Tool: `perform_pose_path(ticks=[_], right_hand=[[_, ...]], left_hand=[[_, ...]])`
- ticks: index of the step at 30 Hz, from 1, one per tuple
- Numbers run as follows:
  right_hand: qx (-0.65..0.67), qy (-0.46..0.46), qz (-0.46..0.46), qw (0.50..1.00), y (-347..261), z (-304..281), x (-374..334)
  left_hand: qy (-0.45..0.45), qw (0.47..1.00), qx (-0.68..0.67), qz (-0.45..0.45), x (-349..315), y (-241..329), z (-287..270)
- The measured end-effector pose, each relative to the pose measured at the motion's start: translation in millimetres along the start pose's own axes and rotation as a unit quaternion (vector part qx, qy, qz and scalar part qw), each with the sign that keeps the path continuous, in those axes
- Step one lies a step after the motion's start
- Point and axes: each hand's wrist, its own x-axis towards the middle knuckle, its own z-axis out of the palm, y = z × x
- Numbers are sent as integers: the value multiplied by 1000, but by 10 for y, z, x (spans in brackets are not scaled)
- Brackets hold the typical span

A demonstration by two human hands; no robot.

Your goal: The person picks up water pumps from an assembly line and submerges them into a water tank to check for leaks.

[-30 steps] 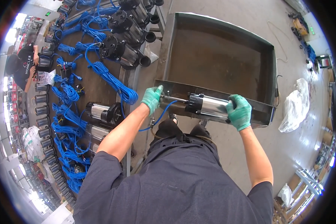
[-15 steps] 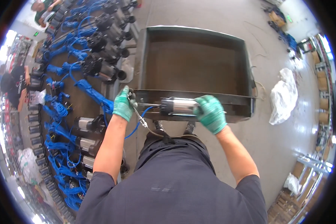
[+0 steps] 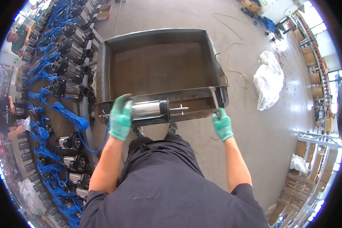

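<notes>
A shiny steel motor cylinder (image 3: 146, 109) with a black end cap lies across the near ledge of a metal trough (image 3: 201, 116). From its right end sticks a shaft with a small crosspiece (image 3: 183, 108). My left hand (image 3: 120, 118) is closed round the cylinder's left end, its fingertips blurred; a rod tip shows beyond it. To the right, apart from the cylinder, my right hand (image 3: 222, 124) is wrapped round a grey bar-shaped tool (image 3: 214, 98). The tool stands up across the trough's right side, too smeared to name its kind. Both hands wear green gloves.
Steel-and-black pumps (image 3: 68, 70) with coiled blue cables (image 3: 70, 114) line a bench along the left. Two people (image 3: 21, 40) are beyond it. A pale hose (image 3: 235, 41) and crumpled white plastic (image 3: 269, 79) lie on the floor to the right, near shelves of cartons (image 3: 309, 57).
The cylinder's black end now faces right instead of left. My left hand has left the hose fitting for the cylinder; my right hand has let go of the cylinder and holds a bar-shaped tool.
</notes>
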Motion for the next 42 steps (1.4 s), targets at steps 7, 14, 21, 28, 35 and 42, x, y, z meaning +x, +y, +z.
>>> perform_pose_path(ticks=[7, 14, 21, 28, 35, 42], right_hand=[[-112, 79, 68, 988, 1421, -21, 568], [-79, 140, 63, 985, 1714, 128, 716], [-25, -25, -160, 986, -456, 441, 277], [-191, -234, -266, 916, -1846, 1078, 386], [-86, -252, -169, 949, -1923, 599, 923], [-240, -130, -244, 931, -2374, 324, 1410]], left_hand=[[176, 919, 349, -46, -515, -727, -1240], [6, 870, 446, -211, -740, -987, -1571], [-99, 871, 440, -194, -537, -498, -1712], [-134, 866, 469, -112, -202, -132, -1692], [-167, 887, 426, -55, 67, 383, -2088], [-147, 908, 392, -2, 471, 328, -1979]])
